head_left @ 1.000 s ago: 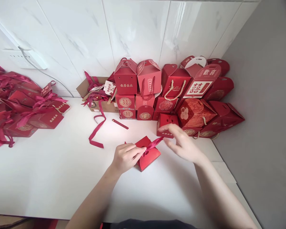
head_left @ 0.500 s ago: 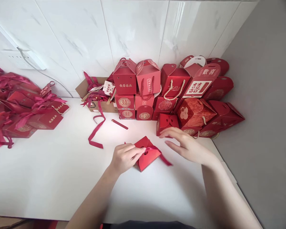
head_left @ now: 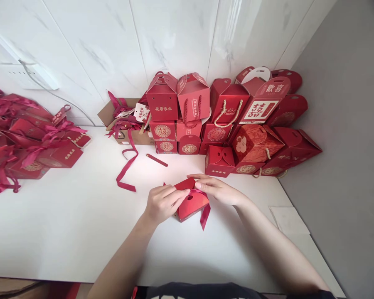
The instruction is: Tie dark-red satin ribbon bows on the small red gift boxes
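A red gift box (head_left: 194, 206) sits on the white table in front of me, its top flaps folded together. A magenta ribbon (head_left: 205, 216) runs through the top, and its loose end hangs over the box's right side. With thumb and fingertips, my left hand (head_left: 163, 202) pinches the ribbon at the top opening. My right hand (head_left: 217, 189) lies at the far right side of the box, its fingers along the back corner and its thumb near the top flap. Part of the box is hidden behind both hands.
Several red boxes (head_left: 164, 97) stand stacked against the tiled wall, and one small box (head_left: 220, 162) is in front. An open carton (head_left: 134, 137) holds ribbons and tags. A loose ribbon (head_left: 126, 170) and a red strip (head_left: 157, 160) lie nearby. Ribboned boxes (head_left: 60, 155) crowd the left.
My right hand has moved left from near the small box to the gift box. The ribbon's loose end has swung to hang down. My left hand keeps its pinch.
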`<state>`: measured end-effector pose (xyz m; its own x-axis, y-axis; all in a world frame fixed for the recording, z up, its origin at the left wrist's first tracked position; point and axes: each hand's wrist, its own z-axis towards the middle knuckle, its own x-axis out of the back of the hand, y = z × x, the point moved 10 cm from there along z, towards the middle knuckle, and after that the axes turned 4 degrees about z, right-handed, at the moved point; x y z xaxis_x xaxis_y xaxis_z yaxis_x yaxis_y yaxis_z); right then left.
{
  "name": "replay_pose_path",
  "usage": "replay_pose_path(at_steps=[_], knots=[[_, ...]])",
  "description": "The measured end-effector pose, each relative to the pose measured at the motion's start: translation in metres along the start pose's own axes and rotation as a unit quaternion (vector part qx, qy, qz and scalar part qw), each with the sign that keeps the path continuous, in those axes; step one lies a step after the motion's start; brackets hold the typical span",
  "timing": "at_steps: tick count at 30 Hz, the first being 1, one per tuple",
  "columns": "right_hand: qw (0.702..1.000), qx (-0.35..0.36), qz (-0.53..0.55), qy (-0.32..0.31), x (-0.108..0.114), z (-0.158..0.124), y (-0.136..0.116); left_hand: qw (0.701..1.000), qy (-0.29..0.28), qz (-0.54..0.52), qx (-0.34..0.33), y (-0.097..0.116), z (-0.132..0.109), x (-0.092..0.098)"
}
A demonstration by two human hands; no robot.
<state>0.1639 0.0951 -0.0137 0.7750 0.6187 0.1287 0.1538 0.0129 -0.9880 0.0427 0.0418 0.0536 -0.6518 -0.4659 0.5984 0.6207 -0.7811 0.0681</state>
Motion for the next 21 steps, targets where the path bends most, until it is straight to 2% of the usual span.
replay_pose_path(at_steps=[7,11,14,16,19,21], knots=[[0.997,0.015,0.061,0.037,0.006,-0.003,-0.005,1.000,-0.022,-0.012,0.011,-0.002,0.001,-0.002],[0.996,0.035,0.025,0.083,0.016,-0.010,-0.015,0.997,-0.052,-0.036,0.032,-0.006,-0.001,-0.005],[0.998,0.006,0.010,0.057,0.008,-0.011,-0.014,0.988,-0.102,-0.081,0.084,-0.013,-0.001,-0.010],[0.999,-0.013,0.011,0.037,0.002,-0.011,-0.010,0.965,-0.163,-0.123,0.164,-0.023,-0.004,-0.018],[0.999,-0.023,0.005,0.030,0.000,-0.010,-0.007,0.905,-0.245,-0.175,0.302,-0.038,-0.015,-0.027],[0.999,-0.028,0.003,0.020,0.000,-0.009,-0.005,0.867,-0.277,-0.202,0.361,-0.044,-0.021,-0.029]])
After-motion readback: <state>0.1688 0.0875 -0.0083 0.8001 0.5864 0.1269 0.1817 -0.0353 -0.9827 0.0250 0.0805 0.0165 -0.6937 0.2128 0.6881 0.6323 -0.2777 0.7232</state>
